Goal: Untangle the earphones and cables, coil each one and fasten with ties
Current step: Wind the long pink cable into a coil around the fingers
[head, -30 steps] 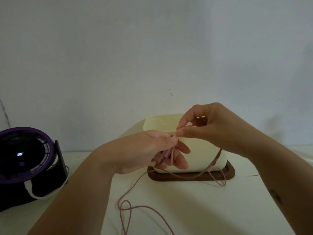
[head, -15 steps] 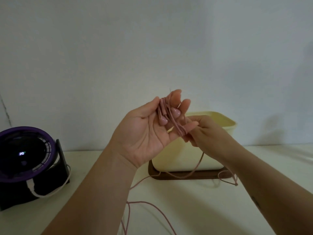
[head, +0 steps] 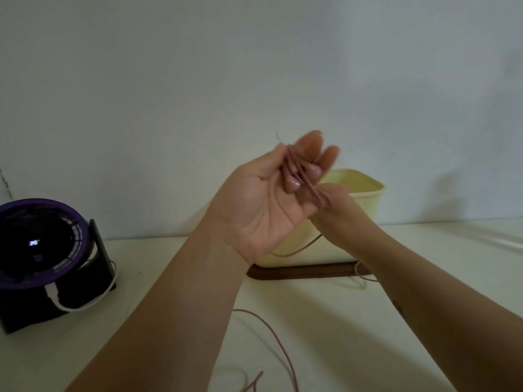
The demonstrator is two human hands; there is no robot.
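My left hand (head: 254, 210) is raised palm up in front of the cream box. Pink earphones (head: 293, 183) lie across its fingers, two buds showing, and my thumb holds the strands against the fingers. My right hand (head: 342, 219) sits just behind and below the left fingers, mostly hidden, pinching the pink strands where they leave the left hand. The rest of the pink cable (head: 278, 343) hangs down and trails in loose curves over the white table (head: 424, 278) towards the bottom edge.
A cream plastic box (head: 365, 222) stands on a brown base (head: 305, 271) at the back of the table by the wall. At the left stands a purple and black desk fan (head: 42, 250) with a white cord.
My left hand rose from table level and turned palm up with the earphones on its fingers. My right hand dropped from above to behind and below the left fingers.
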